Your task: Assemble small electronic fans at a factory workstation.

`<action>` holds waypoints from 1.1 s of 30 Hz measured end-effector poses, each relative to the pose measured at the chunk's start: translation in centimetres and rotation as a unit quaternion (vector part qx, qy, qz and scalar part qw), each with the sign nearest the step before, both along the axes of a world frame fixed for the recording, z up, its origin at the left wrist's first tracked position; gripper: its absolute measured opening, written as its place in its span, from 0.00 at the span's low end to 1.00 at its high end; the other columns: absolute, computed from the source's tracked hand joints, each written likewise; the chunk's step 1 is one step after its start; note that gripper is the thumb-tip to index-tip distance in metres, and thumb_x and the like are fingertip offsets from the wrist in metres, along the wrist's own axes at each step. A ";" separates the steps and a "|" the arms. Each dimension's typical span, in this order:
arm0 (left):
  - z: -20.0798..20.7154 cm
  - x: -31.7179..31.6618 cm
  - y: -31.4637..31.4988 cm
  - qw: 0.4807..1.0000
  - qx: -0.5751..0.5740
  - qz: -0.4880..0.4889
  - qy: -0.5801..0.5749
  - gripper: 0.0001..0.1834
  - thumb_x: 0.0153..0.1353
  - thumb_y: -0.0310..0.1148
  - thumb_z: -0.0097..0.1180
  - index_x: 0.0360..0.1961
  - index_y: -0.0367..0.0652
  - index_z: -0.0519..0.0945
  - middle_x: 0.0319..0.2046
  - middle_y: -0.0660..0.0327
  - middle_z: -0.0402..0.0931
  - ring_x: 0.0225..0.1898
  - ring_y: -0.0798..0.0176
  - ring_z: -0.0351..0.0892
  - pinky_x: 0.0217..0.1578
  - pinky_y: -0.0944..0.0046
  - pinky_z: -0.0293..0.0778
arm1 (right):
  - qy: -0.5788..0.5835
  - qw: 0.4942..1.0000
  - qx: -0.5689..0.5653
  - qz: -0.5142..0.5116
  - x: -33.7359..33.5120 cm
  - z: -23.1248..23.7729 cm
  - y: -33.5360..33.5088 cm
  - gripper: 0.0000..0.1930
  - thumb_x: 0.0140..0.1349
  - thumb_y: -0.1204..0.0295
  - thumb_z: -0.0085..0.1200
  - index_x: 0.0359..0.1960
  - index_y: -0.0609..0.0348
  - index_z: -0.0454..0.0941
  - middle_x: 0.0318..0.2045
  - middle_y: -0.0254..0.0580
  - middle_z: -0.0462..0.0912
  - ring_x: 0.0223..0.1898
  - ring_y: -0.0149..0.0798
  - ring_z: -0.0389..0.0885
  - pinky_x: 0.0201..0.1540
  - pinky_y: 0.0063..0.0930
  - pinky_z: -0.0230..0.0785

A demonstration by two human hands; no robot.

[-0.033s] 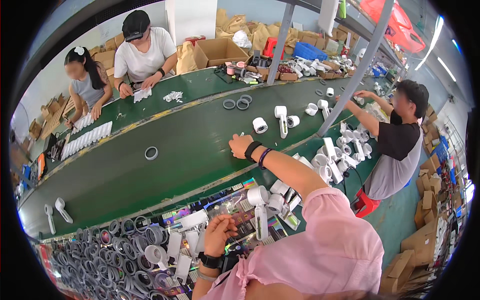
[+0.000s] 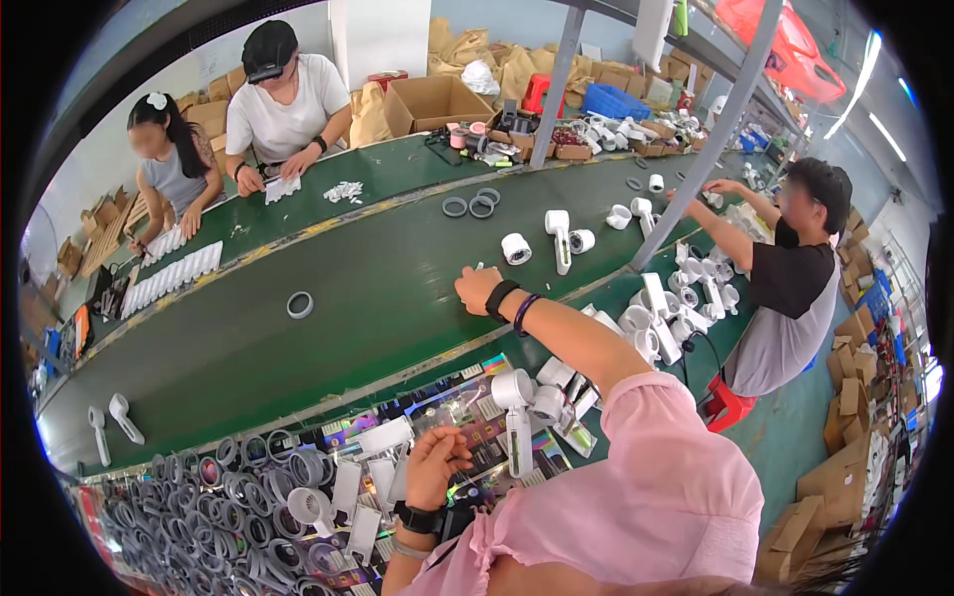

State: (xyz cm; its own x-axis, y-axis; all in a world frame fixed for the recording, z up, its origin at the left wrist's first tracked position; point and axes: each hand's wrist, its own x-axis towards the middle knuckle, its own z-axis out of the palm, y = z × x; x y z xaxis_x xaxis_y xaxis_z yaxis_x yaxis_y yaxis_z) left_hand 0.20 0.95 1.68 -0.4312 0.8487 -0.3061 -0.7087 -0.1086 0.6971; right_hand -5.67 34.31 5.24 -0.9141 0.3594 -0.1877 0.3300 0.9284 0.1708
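My right hand reaches out over the green conveyor belt, its fingers closed. A small white piece shows at the fingertips; most of it is hidden. My left hand is held close to me above the bench, fingers curled inward with nothing visible in them. Just right of it stands a white handheld fan body. Flat white covers and a white fan head lie left of and below that hand. Beyond my right hand, a white round fan head and a white handheld fan rest on the belt.
Many grey rings are heaped at the lower left. One grey ring lies on the belt. White fan parts pile up beside my right arm. A metal post rises at right. Two people sit across; a co-worker sits right.
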 end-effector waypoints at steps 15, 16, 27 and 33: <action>-0.3 0.2 -0.1 0.999 -0.009 0.019 0.033 0.08 0.66 0.28 0.45 0.42 0.39 0.74 0.34 0.59 0.76 0.31 0.66 0.77 0.31 0.65 0.78 | 0.449 0.837 -0.288 -0.123 16.0 11.9 10.9 0.10 0.53 0.78 0.51 0.38 0.62 0.77 0.29 0.42 0.81 0.24 0.33 0.82 0.23 0.25 0.72; -0.6 0.1 0.0 0.999 -0.011 0.021 0.033 0.08 0.66 0.28 0.46 0.43 0.39 0.74 0.34 0.59 0.76 0.31 0.66 0.77 0.30 0.65 0.78 | 0.454 0.825 -0.294 -0.162 17.9 13.4 9.8 0.10 0.54 0.78 0.51 0.39 0.62 0.77 0.30 0.42 0.81 0.24 0.32 0.82 0.23 0.25 0.72; -0.4 1.0 0.5 0.995 -0.035 0.026 0.084 0.09 0.66 0.29 0.47 0.43 0.37 0.74 0.35 0.60 0.75 0.30 0.67 0.77 0.29 0.66 0.78 | 0.464 0.749 -0.331 -0.339 36.3 9.4 3.8 0.09 0.60 0.74 0.52 0.41 0.62 0.76 0.32 0.37 0.80 0.28 0.32 0.84 0.21 0.17 0.71; -0.7 1.0 0.6 0.996 -0.029 0.023 0.085 0.08 0.66 0.28 0.47 0.43 0.39 0.74 0.35 0.60 0.75 0.30 0.67 0.77 0.29 0.66 0.78 | 0.388 0.766 -0.233 -0.457 41.1 4.5 4.3 0.10 0.58 0.72 0.53 0.40 0.62 0.77 0.29 0.42 0.82 0.25 0.34 0.84 0.24 0.24 0.73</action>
State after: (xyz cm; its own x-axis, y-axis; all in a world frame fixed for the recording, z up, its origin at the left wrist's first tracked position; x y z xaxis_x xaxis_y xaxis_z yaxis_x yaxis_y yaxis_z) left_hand 1.18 1.51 0.97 -0.5195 0.8093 -0.2742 -0.5756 -0.0942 0.8123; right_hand 35.43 38.59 9.78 -0.2229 0.9747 -0.0176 0.7133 0.1508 -0.6845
